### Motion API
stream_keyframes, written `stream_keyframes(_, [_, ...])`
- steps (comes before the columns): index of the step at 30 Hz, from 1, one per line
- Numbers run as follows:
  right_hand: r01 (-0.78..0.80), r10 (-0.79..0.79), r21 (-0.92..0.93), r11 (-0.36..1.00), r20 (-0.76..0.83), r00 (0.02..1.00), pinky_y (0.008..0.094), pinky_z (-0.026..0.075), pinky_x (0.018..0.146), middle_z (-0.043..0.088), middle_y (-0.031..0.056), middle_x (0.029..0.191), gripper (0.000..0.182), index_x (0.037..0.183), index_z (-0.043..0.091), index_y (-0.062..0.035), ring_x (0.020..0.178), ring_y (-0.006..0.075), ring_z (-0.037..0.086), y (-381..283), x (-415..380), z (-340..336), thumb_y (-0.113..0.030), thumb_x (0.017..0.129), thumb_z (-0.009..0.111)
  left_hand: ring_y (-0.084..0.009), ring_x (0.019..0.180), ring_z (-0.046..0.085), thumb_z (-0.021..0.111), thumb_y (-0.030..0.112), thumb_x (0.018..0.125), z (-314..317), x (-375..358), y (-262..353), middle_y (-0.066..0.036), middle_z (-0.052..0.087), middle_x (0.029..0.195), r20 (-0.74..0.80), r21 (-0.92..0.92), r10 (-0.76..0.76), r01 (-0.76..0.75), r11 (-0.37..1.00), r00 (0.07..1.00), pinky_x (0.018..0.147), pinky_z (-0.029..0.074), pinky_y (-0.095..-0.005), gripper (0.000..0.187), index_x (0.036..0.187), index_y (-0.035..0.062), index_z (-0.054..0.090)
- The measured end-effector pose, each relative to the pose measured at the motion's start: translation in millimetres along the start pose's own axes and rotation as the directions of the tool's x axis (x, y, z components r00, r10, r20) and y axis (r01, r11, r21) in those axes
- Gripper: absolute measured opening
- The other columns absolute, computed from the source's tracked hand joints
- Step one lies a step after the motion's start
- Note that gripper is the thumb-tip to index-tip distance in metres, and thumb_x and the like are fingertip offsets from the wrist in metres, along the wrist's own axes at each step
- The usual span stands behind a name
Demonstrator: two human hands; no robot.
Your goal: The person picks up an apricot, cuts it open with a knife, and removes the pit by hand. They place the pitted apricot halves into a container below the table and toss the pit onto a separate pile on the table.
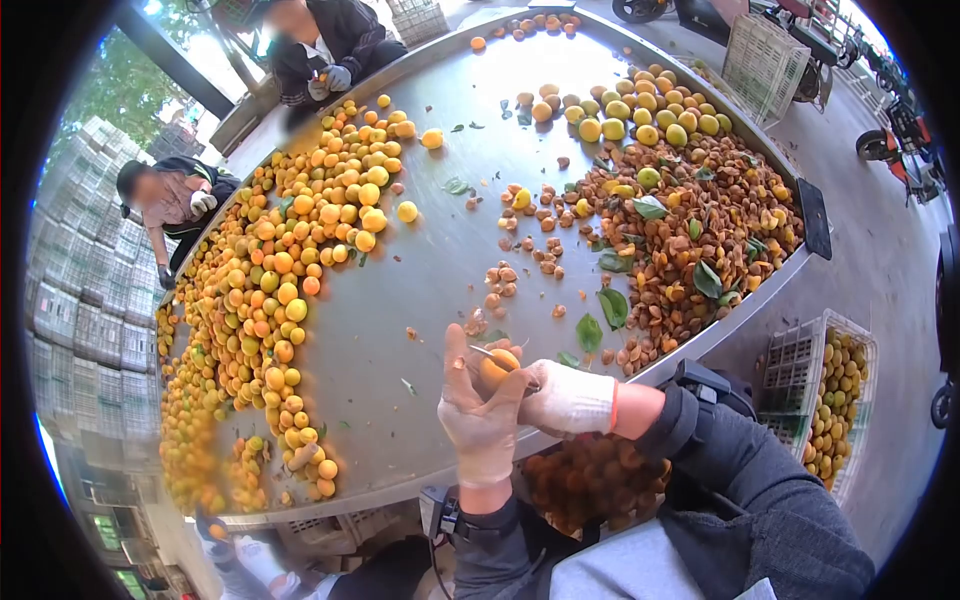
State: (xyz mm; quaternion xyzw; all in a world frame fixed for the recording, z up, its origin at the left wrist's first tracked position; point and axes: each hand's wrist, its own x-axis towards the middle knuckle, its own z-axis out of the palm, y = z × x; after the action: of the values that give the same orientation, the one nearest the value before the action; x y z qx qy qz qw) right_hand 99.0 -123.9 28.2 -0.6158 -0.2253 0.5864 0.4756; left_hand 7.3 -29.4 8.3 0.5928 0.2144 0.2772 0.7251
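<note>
My left hand (482, 415), in a white glove, is closed round an orange-yellow apricot (499, 368) above the near edge of the metal table. One of its fingers points upward. My right hand (570, 396), also gloved in white, is closed and meets the left hand at the fruit. A thin metal blade (482, 351) shows beside the apricot, like a small knife; its handle is hidden in my right fingers. Several apricot stones (498, 285) lie on the table just beyond my hands.
Whole apricots (290, 270) heap along the table's (400, 330) left side. A brown pile of stones and scraps (690, 240) with leaves fills the right. Two people (325, 50) work across the table; another person's sleeve (220, 550) is lower left. A crate (835, 400) of fruit stands right.
</note>
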Motion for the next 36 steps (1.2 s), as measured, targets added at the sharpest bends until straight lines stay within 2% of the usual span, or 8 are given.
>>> stream_keyframes(6, [0.330,-0.389,-0.416,0.847,-0.062,0.919,0.0296,0.049,0.062,0.068,0.0090,0.079,0.019,0.093,0.069,-0.0033,0.065,0.0130,0.061,19.0,0.6,-7.8,-0.012,0.084,0.055,-0.0268,0.107,0.061,0.065,0.000,0.084,-21.1,5.9,-1.0,-0.016,0.060,0.119,0.198,-0.183,0.038,-0.001,0.983,0.980,0.084,0.053,-0.0323,0.073,0.147,0.0069,0.028])
stream_keyframes(10, [0.128,-0.092,0.092,0.988,-0.322,0.942,0.0235,0.047,0.065,0.062,0.0013,0.074,0.016,0.098,0.066,-0.0034,0.071,0.0092,0.058,-16.8,-47.6,-29.6,-0.009,0.083,0.060,-0.0258,0.111,0.059,0.065,0.007,0.088,-26.1,10.4,-9.2,-0.015,0.058,0.125,0.080,-0.138,0.138,-0.126,0.982,0.987,0.091,0.050,-0.0335,0.075,0.149,0.0079,0.023])
stream_keyframes(12, [0.348,-0.313,0.000,0.937,-0.437,0.843,0.0242,0.047,0.066,0.060,0.0012,0.076,0.021,0.101,0.063,-0.0032,0.072,0.0096,0.057,-16.9,-37.4,-19.2,-0.014,0.083,0.065,-0.0260,0.113,0.058,0.063,0.010,0.090,-16.6,9.3,-12.0,-0.015,0.057,0.128,0.434,0.617,0.485,-0.642,0.455,0.760,0.098,0.044,-0.0340,0.073,0.149,0.0065,0.019])
stream_keyframes(21, [0.533,-0.430,0.022,0.846,-0.564,0.705,0.0325,0.050,0.079,0.067,0.0136,0.091,0.024,0.102,0.059,-0.0054,0.086,0.0211,0.066,8.0,4.3,8.4,-0.023,0.087,0.062,-0.0258,0.108,0.060,0.050,0.010,0.096,15.2,3.1,-34.0,-0.017,0.057,0.126,0.259,0.532,0.594,-0.626,0.570,0.761,0.094,0.049,-0.0349,0.047,0.139,-0.0017,0.034])
stream_keyframes(30, [0.566,-0.553,-0.146,0.812,-0.505,0.663,0.0310,0.052,0.073,0.065,0.0109,0.085,0.012,0.095,0.061,-0.0041,0.079,0.0155,0.063,11.3,11.2,15.3,-0.010,0.084,0.062,-0.0307,0.102,0.061,0.049,0.023,0.098,-12.4,14.5,-35.8,-0.019,0.056,0.121,-0.229,0.075,-0.011,0.029,0.997,0.973,0.086,0.054,-0.0394,0.039,0.128,-0.0019,0.046])
stream_keyframes(32, [0.453,-0.390,0.022,0.891,-0.470,0.792,0.0283,0.051,0.071,0.065,0.0092,0.084,0.018,0.100,0.063,-0.0011,0.078,0.0115,0.060,7.7,8.9,-2.0,-0.010,0.084,0.063,-0.0342,0.103,0.062,0.051,0.026,0.097,-16.1,24.1,-35.6,-0.020,0.058,0.118,-0.156,-0.725,-0.281,0.084,0.684,0.947,0.087,0.055,-0.0434,0.040,0.127,0.0003,0.047])
stream_keyframes(34, [0.470,-0.667,-0.478,0.742,-0.458,0.588,0.0214,0.046,0.059,0.060,-0.0003,0.075,0.014,0.096,0.066,-0.0032,0.066,0.0056,0.054,6.1,14.9,-23.3,-0.013,0.086,0.066,-0.0355,0.103,0.062,0.052,0.028,0.096,-24.5,22.1,-32.3,-0.020,0.060,0.116,-0.039,-0.782,-0.267,0.137,0.609,0.963,0.086,0.056,-0.0454,0.041,0.127,0.0009,0.048])
stream_keyframes(36, [0.489,-0.435,-0.087,0.868,-0.608,0.664,0.0224,0.041,0.049,0.056,0.0010,0.069,0.014,0.098,0.064,-0.0030,0.057,0.0068,0.052,1.4,9.7,-26.9,-0.013,0.089,0.063,-0.0367,0.103,0.062,0.054,0.030,0.096,-25.6,21.2,-31.5,-0.021,0.061,0.113,0.101,-0.823,-0.233,0.213,0.526,0.967,0.086,0.056,-0.0473,0.043,0.127,0.0015,0.048])
